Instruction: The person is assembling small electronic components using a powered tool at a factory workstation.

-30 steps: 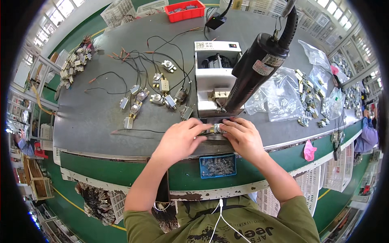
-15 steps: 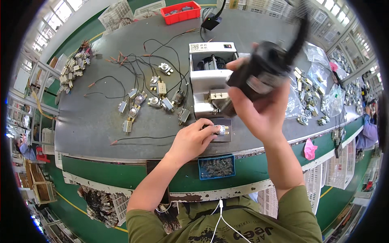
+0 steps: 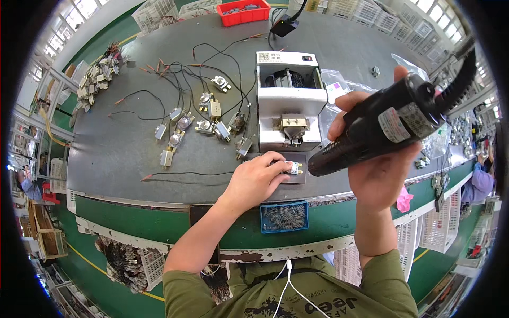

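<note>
Grasps a small silvery metal component with brass-coloured prongs (image 3: 293,168) in the left grip (image 3: 257,178), fingers curled over its left part and prongs pointing right. Sits on a flat grey metal plate (image 3: 300,178), near the front edge of the broad dark-grey counter (image 3: 106,164).

Clasps a thick black cylindrical power tool (image 3: 366,132) in the right grip (image 3: 379,177), closed around its body. Slants down to the left, with nose just right of the plate and appearing apart from the component; cannot judge height over the counter. Trails a black ribbed cord (image 3: 457,79) to the upper right.

Note directly behind the plate: a white box-shaped machine (image 3: 291,97) with an open top bay. Note left of it: a loose group of metal components with black wires (image 3: 214,109).

Note in front, below the counter edge: a shallow blue plastic tray (image 3: 284,231), holding many small metal springs (image 3: 284,217). Note at far side: a red plastic bin (image 3: 245,18).
</note>
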`<move>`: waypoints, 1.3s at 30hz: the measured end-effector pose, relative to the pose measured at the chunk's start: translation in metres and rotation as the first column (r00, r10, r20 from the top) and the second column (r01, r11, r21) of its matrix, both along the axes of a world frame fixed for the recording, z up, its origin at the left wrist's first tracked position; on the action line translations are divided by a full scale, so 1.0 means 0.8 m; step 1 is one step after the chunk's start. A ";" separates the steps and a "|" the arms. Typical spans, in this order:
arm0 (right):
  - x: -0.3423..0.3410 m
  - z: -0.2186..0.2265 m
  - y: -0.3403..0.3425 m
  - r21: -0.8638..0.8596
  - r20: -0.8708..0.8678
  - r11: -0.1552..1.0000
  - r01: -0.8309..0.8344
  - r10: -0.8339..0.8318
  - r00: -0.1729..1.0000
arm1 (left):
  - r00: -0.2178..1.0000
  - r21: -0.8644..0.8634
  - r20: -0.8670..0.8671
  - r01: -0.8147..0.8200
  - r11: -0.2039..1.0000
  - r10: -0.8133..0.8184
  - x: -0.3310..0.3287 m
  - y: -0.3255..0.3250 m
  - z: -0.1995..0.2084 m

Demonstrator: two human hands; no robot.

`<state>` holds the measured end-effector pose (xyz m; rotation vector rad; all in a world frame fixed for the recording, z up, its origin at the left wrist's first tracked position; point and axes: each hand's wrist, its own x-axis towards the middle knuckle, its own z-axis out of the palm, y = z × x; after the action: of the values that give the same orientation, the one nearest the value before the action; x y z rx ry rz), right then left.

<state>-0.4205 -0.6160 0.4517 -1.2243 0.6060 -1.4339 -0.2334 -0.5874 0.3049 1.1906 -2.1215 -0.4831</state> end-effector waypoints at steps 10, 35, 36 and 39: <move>0.015 -0.063 -0.003 -0.255 -0.114 0.962 0.097 -0.129 0.985 | 1.000 0.024 -0.004 -0.027 0.999 0.027 -0.004 0.004 0.000; 0.012 -0.085 -0.016 -0.413 -0.326 0.908 0.078 -0.227 0.918 | 0.999 0.055 0.030 -0.016 0.998 0.015 -0.003 0.002 0.001; 0.014 -0.086 -0.014 -0.412 -0.327 0.908 0.078 -0.228 0.917 | 0.999 0.056 0.029 -0.016 0.998 0.014 -0.003 0.001 0.001; 0.017 -0.090 -0.014 -0.344 -0.235 0.930 0.129 -0.218 0.947 | 1.000 0.066 0.021 -0.004 0.998 0.003 0.000 0.001 -0.001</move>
<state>-0.4070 -0.6270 0.3795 -1.6817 0.6967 -1.5719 -0.2331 -0.5869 0.3042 1.2408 -2.1359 -0.5453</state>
